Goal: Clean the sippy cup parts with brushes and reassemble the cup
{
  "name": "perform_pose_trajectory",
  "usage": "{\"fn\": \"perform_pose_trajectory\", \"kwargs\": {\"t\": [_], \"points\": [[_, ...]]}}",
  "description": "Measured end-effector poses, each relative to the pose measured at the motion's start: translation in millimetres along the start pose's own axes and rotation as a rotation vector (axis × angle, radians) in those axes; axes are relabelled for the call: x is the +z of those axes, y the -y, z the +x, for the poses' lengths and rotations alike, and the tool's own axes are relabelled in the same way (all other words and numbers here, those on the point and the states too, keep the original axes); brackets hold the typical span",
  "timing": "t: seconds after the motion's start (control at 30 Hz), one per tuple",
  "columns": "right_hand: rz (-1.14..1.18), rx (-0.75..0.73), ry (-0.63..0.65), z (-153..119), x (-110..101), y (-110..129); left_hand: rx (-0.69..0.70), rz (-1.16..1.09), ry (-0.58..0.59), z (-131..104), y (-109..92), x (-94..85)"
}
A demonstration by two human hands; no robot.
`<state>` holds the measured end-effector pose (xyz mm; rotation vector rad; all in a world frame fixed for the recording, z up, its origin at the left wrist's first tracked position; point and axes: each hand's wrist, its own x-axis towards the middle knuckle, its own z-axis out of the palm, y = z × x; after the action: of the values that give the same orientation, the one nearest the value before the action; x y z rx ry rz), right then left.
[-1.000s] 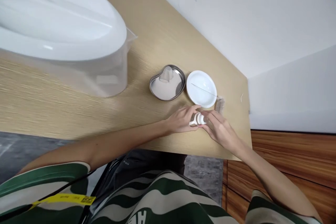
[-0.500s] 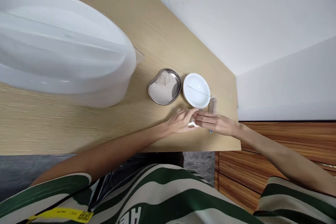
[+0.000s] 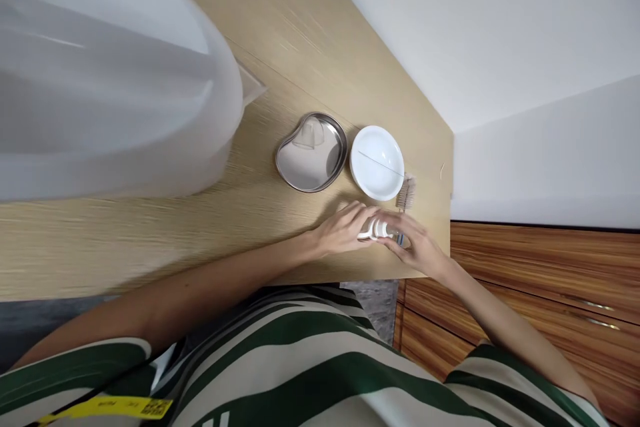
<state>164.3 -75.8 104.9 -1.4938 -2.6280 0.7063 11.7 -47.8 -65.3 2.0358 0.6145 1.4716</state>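
Note:
My left hand [image 3: 344, 229] is wrapped round a small item with a white ribbed top [image 3: 379, 229], near the table's front edge. My right hand [image 3: 409, 240] curves round the same white top from the other side, thumb below and fingers above. The item's body is mostly hidden by my left hand. Just beyond the hands stands a white bowl [image 3: 377, 177] with a thin rod across it. To its left lies a kidney-shaped metal tray [image 3: 305, 170] holding a clear glass piece [image 3: 309, 133].
A brush [image 3: 407, 192] lies right of the bowl. A large white basin [image 3: 200, 120] fills the table's left side. A small curved white strip [image 3: 442, 171] lies near the right edge of the wooden table [image 3: 300, 40]. Wooden drawers [image 3: 540, 267] stand beyond.
My right hand's fingers have spread from a flat, pressed-together pose into a curve round the white top, which now shows more. The view has shifted, with the basin appearing larger.

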Motion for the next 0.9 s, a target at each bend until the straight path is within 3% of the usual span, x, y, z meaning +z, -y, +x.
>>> {"fn": "perform_pose_trajectory", "kwargs": {"t": [0.1, 0.17, 0.37, 0.63, 0.9], "points": [[-0.116, 0.129, -0.017, -0.6, -0.8, 2.3, -0.023, -0.003, 0.002, -0.8, 0.1, 0.0], [-0.145, 0.128, 0.035, 0.4, -2.6, 3.5, -0.040, -0.025, 0.036, -1.4, 1.0, 0.3], [-0.255, -0.062, 0.173, 6.5, -10.7, 2.6, -0.137, -0.119, 0.076, -4.2, 2.0, 1.9], [-0.498, -0.457, 0.435, 19.8, -28.1, -10.9, -0.262, -0.180, 0.197, 1.8, 1.7, -3.8], [-0.265, -0.401, 0.632, 29.8, -40.2, -34.4, -0.398, -0.353, 0.228, 9.7, 0.6, -2.5]]}}
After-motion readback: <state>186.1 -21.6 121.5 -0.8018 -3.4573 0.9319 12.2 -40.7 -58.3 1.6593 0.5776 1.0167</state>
